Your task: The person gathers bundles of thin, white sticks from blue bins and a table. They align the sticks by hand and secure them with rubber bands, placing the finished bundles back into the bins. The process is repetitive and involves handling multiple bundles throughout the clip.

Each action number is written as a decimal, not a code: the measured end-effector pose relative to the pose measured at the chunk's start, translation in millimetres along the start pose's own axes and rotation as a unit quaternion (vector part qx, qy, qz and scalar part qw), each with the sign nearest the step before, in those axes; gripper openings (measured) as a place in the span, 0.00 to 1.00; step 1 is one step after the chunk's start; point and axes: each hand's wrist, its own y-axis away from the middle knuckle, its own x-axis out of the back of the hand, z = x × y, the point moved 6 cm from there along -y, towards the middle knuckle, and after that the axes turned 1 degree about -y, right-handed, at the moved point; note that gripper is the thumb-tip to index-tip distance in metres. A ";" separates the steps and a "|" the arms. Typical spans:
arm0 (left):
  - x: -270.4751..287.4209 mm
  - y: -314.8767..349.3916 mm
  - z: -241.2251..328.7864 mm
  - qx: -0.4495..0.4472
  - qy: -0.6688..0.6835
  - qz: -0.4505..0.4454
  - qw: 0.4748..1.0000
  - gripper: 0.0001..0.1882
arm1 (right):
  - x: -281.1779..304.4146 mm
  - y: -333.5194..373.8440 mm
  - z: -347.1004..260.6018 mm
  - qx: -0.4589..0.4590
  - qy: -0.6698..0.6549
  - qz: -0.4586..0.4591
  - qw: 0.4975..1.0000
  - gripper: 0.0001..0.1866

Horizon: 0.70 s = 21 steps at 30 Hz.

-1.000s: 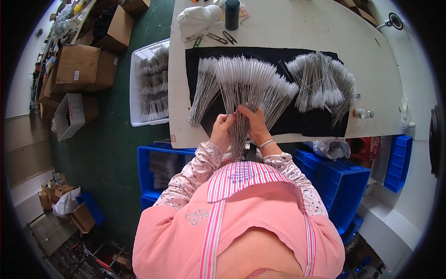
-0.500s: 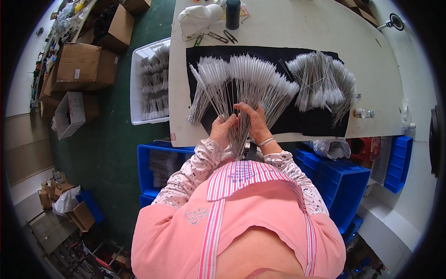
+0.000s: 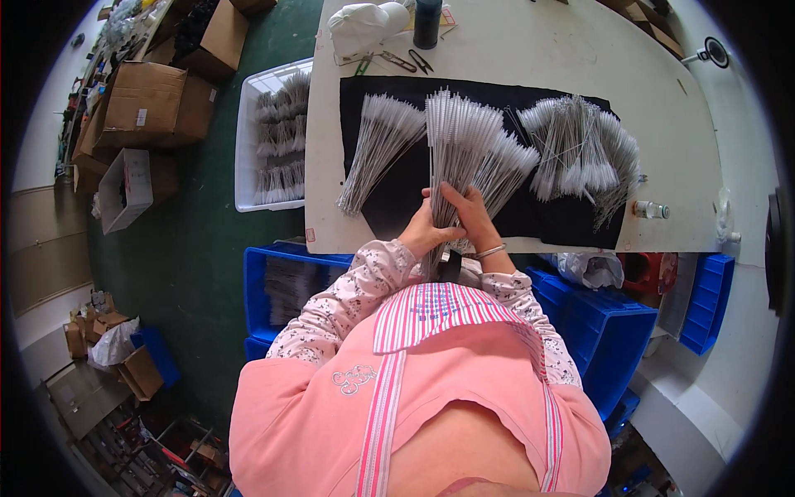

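Both hands close round one thick bundle of wire brushes [image 3: 460,124] with white bristle heads, gripping the thin metal stems near the table's front edge. My left hand [image 3: 425,229] wraps the stems from the left. My right hand [image 3: 472,215], with a bangle at the wrist, clasps them from the right, slightly higher. Beside the bundle, a looser pile of brushes [image 3: 507,170] fans out to the right, partly hidden behind it. To the left a separate pile of brushes [image 3: 383,145] lies on the black cloth [image 3: 397,203]. More brushes [image 3: 575,149] lie at the cloth's right end.
Cutters [image 3: 397,61], a dark bottle [image 3: 427,23] and a white cap [image 3: 356,31] sit at the back left of the table. A small glass jar [image 3: 651,209] lies right. A white crate [image 3: 245,145] holds brush bundles; blue crates [image 3: 600,331] stand below the edge.
The spread brushes in my hands have been drawn together into a tighter, more upright bundle. My left hand has moved right, against my right hand. The left pile now lies apart on the cloth.
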 end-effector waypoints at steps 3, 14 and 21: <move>-2.9 -3.3 -16.9 0.112 0.016 -0.094 0.989 0.24 | -0.2 2.8 -1.5 -0.036 -0.066 -0.117 0.990 0.30; 112.0 -52.9 -19.6 0.209 -0.202 0.109 0.951 0.44 | 23.6 -0.9 6.3 -0.014 -0.229 0.019 0.973 0.09; 156.1 -63.2 -45.0 0.209 -0.659 0.299 0.658 0.53 | 36.7 -0.8 11.3 0.048 -0.133 0.106 0.984 0.09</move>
